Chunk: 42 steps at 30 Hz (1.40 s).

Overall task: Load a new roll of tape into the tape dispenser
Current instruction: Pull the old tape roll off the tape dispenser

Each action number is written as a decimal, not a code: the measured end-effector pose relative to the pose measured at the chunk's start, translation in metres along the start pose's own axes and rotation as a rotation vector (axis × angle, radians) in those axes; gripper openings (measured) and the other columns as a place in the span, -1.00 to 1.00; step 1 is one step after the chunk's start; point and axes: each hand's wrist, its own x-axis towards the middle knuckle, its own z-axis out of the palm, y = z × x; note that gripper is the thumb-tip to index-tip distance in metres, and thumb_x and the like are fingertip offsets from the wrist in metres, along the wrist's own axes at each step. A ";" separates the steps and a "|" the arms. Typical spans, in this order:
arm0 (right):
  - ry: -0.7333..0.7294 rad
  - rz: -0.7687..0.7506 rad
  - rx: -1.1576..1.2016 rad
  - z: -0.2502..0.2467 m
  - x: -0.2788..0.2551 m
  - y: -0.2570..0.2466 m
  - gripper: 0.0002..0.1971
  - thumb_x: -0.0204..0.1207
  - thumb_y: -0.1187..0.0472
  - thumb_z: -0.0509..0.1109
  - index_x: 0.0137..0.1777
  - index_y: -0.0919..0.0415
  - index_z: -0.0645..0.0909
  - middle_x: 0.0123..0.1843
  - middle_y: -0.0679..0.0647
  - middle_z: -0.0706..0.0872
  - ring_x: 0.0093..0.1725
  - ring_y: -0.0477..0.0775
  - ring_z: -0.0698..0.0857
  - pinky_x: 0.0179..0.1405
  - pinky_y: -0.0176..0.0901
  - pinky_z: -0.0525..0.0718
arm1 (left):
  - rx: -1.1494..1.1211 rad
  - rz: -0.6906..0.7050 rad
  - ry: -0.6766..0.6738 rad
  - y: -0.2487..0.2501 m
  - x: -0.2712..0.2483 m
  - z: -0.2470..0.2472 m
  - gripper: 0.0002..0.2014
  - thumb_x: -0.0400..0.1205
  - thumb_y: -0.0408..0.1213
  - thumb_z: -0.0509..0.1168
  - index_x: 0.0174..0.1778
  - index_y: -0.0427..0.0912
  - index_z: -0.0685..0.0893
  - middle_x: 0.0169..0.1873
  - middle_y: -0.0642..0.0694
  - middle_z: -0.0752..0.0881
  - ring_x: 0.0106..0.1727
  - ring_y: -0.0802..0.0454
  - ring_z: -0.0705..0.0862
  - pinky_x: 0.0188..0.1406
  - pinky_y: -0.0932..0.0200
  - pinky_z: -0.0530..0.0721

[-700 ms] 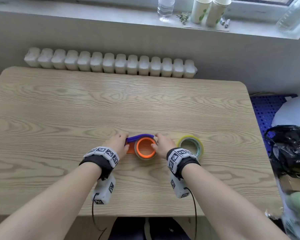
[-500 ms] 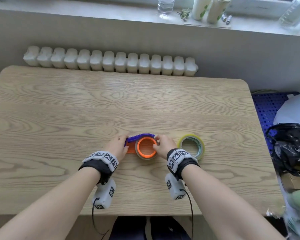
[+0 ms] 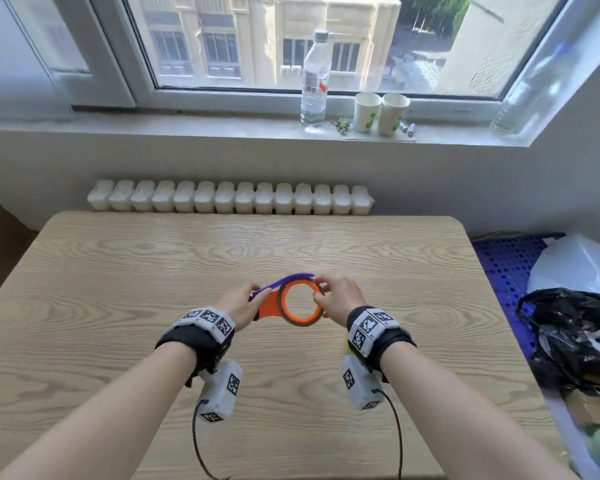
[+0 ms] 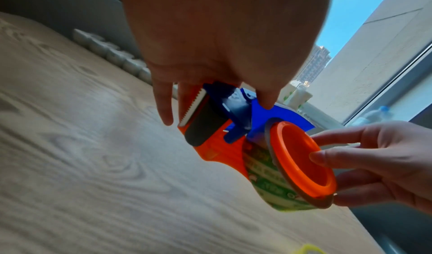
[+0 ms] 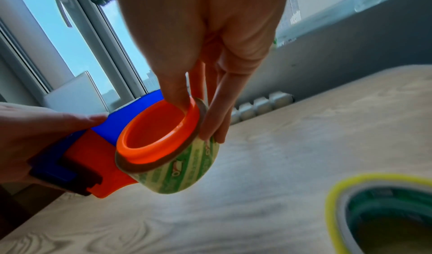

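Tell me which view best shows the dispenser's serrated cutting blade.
The left wrist view: the serrated blade faces the camera beside the left hand fingers. In the head view the left hand covers that end of the tape dispenser; in the right wrist view the blade is turned away.

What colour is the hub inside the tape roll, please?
Orange; the hub shows best in the right wrist view.

One tape dispenser point(image 3: 274, 303) is present, carrying one used roll point(image 5: 182, 173) on its orange hub. One new roll of tape point(image 5: 378, 213) with a yellow edge lies on the surface point(image 3: 118, 306). Two hands show: one left hand point(image 3: 238, 306), one right hand point(image 3: 340, 296). At 12 o'clock stand two paper cups point(image 3: 381, 112) and one upright clear bottle point(image 3: 315, 77).
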 end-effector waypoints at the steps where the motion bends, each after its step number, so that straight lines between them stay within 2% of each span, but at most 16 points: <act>1: 0.012 -0.016 -0.003 -0.007 0.001 -0.005 -0.71 0.44 0.23 0.39 0.18 0.16 0.66 0.08 0.22 0.77 0.01 0.24 0.75 0.03 0.16 0.74 | 0.000 0.011 0.005 0.007 0.000 -0.006 -0.58 0.68 0.05 0.05 0.20 -0.17 0.60 -0.26 -0.14 0.78 -0.09 -0.14 0.70 -0.18 0.15 0.48; 4: 0.038 -0.068 -0.028 -0.028 0.005 -0.018 -0.70 0.47 0.20 0.37 0.20 0.12 0.65 0.10 0.18 0.77 0.07 0.19 0.73 0.05 0.14 0.74 | 0.009 0.053 0.037 0.023 0.001 -0.023 -0.58 0.70 0.03 -0.02 -0.25 -0.15 0.58 -0.47 -0.02 0.59 -0.23 -0.09 0.60 -0.23 0.14 0.38; 5: 0.048 -0.077 -0.049 -0.034 0.005 -0.022 -0.70 0.48 0.19 0.36 0.22 0.10 0.64 0.11 0.15 0.77 0.09 0.17 0.73 0.10 0.11 0.72 | 0.008 0.069 0.052 0.027 0.001 -0.028 -0.56 0.71 0.02 -0.04 -0.38 -0.13 0.49 -0.47 -0.05 0.58 -0.24 -0.10 0.58 -0.21 0.13 0.37; 7: 0.071 -0.099 -0.096 -0.043 0.008 -0.027 -0.70 0.50 0.16 0.34 0.23 0.07 0.63 0.13 0.10 0.77 0.13 0.12 0.71 0.16 0.03 0.67 | -0.016 0.090 0.082 0.031 0.003 -0.036 -0.55 0.72 0.00 -0.08 -0.46 -0.10 0.39 -0.39 -0.15 0.60 -0.22 -0.16 0.59 -0.15 0.06 0.41; 9: 0.095 -0.127 -0.130 -0.050 0.010 -0.032 -0.73 0.52 0.11 0.32 0.20 0.04 0.63 0.12 0.07 0.78 0.13 0.11 0.71 0.14 0.00 0.66 | -0.059 0.114 0.115 0.036 0.002 -0.043 -0.56 0.71 0.01 -0.09 -0.42 -0.11 0.41 -0.34 -0.20 0.62 -0.20 -0.21 0.62 -0.05 -0.06 0.51; 11: 0.100 -0.145 -0.134 -0.053 0.011 -0.037 -0.67 0.51 -0.04 0.32 0.22 0.06 0.60 0.13 0.07 0.76 0.14 0.12 0.70 0.16 0.05 0.65 | -0.086 0.136 0.137 0.040 0.001 -0.048 -0.57 0.71 0.00 -0.10 -0.36 -0.15 0.43 -0.37 -0.18 0.60 -0.23 -0.20 0.61 -0.09 -0.07 0.50; 14: 0.055 -0.205 -0.149 -0.052 0.011 -0.043 -0.19 0.29 -0.28 0.45 0.46 0.13 0.36 0.37 0.08 0.59 0.36 0.10 0.55 0.36 0.06 0.54 | -0.098 0.127 0.174 0.047 -0.002 -0.052 -0.60 0.72 -0.01 -0.11 -0.25 -0.17 0.46 -0.38 -0.11 0.56 -0.24 -0.15 0.55 -0.15 0.05 0.39; 17: 0.019 -0.283 -0.250 -0.047 0.011 -0.045 0.11 0.14 -0.17 0.61 0.59 0.19 0.10 0.60 0.08 0.29 0.57 0.07 0.28 0.55 0.02 0.35 | -0.061 0.116 0.176 0.054 -0.004 -0.052 -0.60 0.72 -0.01 -0.11 -0.04 -0.20 0.52 -0.29 -0.13 0.59 -0.18 -0.13 0.54 -0.10 0.06 0.40; 19: 0.028 -0.320 -0.306 -0.044 0.012 -0.044 0.09 0.18 -0.03 0.65 0.60 0.23 0.06 0.62 0.11 0.24 0.60 0.07 0.22 0.58 -0.03 0.29 | -0.012 0.110 0.181 0.055 -0.003 -0.051 -0.55 0.71 0.04 -0.12 0.12 -0.18 0.55 -0.21 -0.13 0.63 -0.12 -0.13 0.58 0.00 -0.01 0.50; 22: 0.064 -0.365 -0.319 -0.041 0.011 -0.045 0.03 0.23 0.07 0.62 0.59 0.28 0.07 0.59 0.16 0.27 0.59 0.11 0.23 0.57 -0.08 0.25 | 0.020 0.099 0.208 0.054 -0.001 -0.050 -0.51 0.69 0.07 -0.13 0.22 -0.16 0.54 -0.16 -0.12 0.65 -0.07 -0.14 0.61 0.09 -0.07 0.54; 25: 0.088 -0.411 -0.304 -0.040 0.009 -0.046 0.00 0.24 0.09 0.60 0.58 0.30 0.09 0.58 0.18 0.26 0.58 0.12 0.24 0.56 -0.11 0.26 | 0.093 0.081 0.236 0.055 -0.004 -0.050 -0.52 0.70 0.08 -0.18 0.26 -0.10 0.51 -0.10 -0.11 0.69 0.03 -0.16 0.64 0.17 -0.10 0.48; 28: 0.107 -0.456 -0.267 -0.039 0.009 -0.047 -0.02 0.21 0.07 0.61 0.55 0.32 0.16 0.53 0.18 0.30 0.53 0.13 0.30 0.54 -0.12 0.33 | 0.162 0.060 0.243 0.054 -0.007 -0.052 -0.52 0.71 0.06 -0.18 0.32 -0.09 0.48 0.13 -0.12 0.71 0.22 -0.15 0.62 0.30 -0.12 0.40; 34: 0.136 -0.477 -0.165 -0.040 0.008 -0.049 -0.01 0.17 0.06 0.63 0.54 0.31 0.18 0.51 0.16 0.33 0.52 0.09 0.31 0.55 -0.17 0.30 | 0.031 0.027 0.203 0.034 -0.005 -0.053 -0.52 0.72 -0.01 -0.13 0.45 -0.17 0.39 0.38 -0.21 0.57 0.38 -0.20 0.51 0.29 -0.06 0.38; 37: 0.105 -0.438 -0.155 -0.038 0.009 -0.041 -0.01 0.16 0.04 0.63 0.53 0.30 0.20 0.48 0.15 0.30 0.49 0.09 0.34 0.52 -0.11 0.38 | -0.116 0.005 0.185 0.016 0.006 -0.053 -0.52 0.73 -0.05 -0.10 0.47 -0.24 0.37 0.30 -0.36 0.60 0.33 -0.29 0.55 0.29 -0.05 0.42; 40: 0.077 -0.382 -0.151 -0.029 0.009 -0.028 -0.05 0.18 0.05 0.62 0.51 0.32 0.23 0.43 0.17 0.32 0.44 0.11 0.38 0.49 -0.15 0.40 | -0.217 -0.015 0.207 -0.002 0.014 -0.050 -0.55 0.72 -0.06 -0.06 0.38 -0.28 0.43 0.13 -0.45 0.67 0.20 -0.37 0.63 0.20 -0.09 0.49; 42: 0.083 -0.339 -0.148 -0.019 0.009 -0.018 -0.06 0.18 0.04 0.61 0.50 0.32 0.23 0.39 0.18 0.36 0.42 0.14 0.40 0.46 -0.15 0.41 | -0.256 -0.018 0.230 -0.013 0.017 -0.048 -0.57 0.72 -0.08 -0.03 0.35 -0.30 0.46 0.11 -0.49 0.67 0.16 -0.39 0.65 0.15 -0.12 0.54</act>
